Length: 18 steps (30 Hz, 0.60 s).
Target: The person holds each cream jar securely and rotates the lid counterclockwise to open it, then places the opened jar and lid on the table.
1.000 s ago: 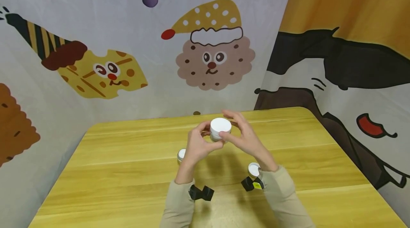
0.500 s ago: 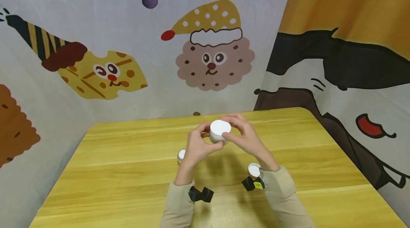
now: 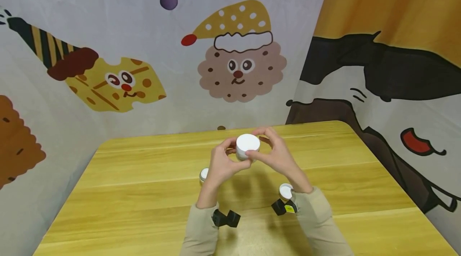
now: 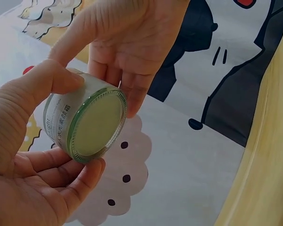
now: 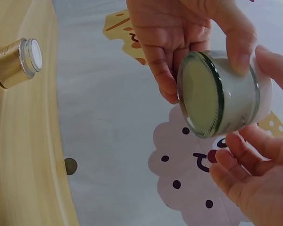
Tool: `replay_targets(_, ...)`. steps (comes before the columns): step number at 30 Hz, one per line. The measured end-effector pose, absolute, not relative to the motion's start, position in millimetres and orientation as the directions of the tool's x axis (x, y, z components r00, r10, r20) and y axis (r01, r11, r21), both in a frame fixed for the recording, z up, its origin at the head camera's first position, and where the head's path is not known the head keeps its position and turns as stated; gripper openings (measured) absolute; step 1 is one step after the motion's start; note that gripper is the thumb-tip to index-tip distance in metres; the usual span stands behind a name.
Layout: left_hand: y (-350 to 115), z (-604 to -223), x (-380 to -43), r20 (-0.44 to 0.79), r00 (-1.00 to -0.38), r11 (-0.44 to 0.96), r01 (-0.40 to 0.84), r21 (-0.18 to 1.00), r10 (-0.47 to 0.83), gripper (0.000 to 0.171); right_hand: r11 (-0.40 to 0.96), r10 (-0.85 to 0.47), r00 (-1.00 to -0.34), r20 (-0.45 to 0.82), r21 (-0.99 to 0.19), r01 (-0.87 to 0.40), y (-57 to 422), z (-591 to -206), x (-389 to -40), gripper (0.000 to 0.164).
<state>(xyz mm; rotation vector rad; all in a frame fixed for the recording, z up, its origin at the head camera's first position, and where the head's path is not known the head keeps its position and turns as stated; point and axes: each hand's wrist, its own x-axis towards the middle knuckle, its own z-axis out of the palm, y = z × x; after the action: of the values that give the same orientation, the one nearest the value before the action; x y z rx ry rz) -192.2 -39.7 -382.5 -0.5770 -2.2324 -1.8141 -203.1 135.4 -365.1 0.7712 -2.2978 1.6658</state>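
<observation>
Head view: left hand (image 3: pixel 222 163) grips the round pale-glass jar (image 4: pixel 87 123), right hand (image 3: pixel 276 155) pinches its round white lid (image 3: pixel 248 141). Jar's held above the far middle of the yellow wood-grain table (image 3: pixel 144 192). Slip looks possible: smooth glass, fingertip hold. Wrists could knock two small round white-topped containers, left (image 3: pixel 204 174) and near right (image 3: pixel 286 191), if arms drop.
</observation>
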Motion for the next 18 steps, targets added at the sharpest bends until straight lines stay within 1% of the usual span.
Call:
replay_targets(3,-40.2,-383.0,-192.1,0.4,-0.901,0.168,0.426,0.889,0.169,0.046,0.216,-0.333,-0.822,0.463,-0.811,-0.544,137.2,-364.6,-202.6,0.038)
replay_targets(6,-40.4,-383.5,-192.1,0.401,-0.899,0.161,0.428,0.889,0.174,0.046,0.203,-0.383,-0.794,0.472,-0.795,-0.571,138.6,-363.8,-202.1,0.04)
replay_targets(9,-40.5,-384.4,-192.5,0.4,-0.899,0.154,0.428,0.891,0.179,0.046,0.203,-0.41,-0.782,0.469,-0.789,-0.58,138.8,-364.3,-202.0,0.044)
replay_targets(11,-40.5,-384.5,-192.4,0.398,-0.9,0.154,0.425,0.892,0.178,0.046,0.212,-0.397,-0.794,0.46,-0.796,-0.567,138.3,-365.1,-202.1,0.048)
replay_targets(14,-40.4,-385.4,-193.0,0.398,-0.901,0.149,0.424,0.893,0.174,0.046,0.225,-0.351,-0.83,0.435,-0.821,-0.525,136.7,-366.8,-202.5,0.051)
replay_targets(18,-40.4,-385.7,-193.1,0.394,-0.903,0.15,0.419,0.895,0.17,0.047,0.229,-0.296,-0.856,0.423,-0.839,-0.494,134.5,-367.9,-203.6,0.046)
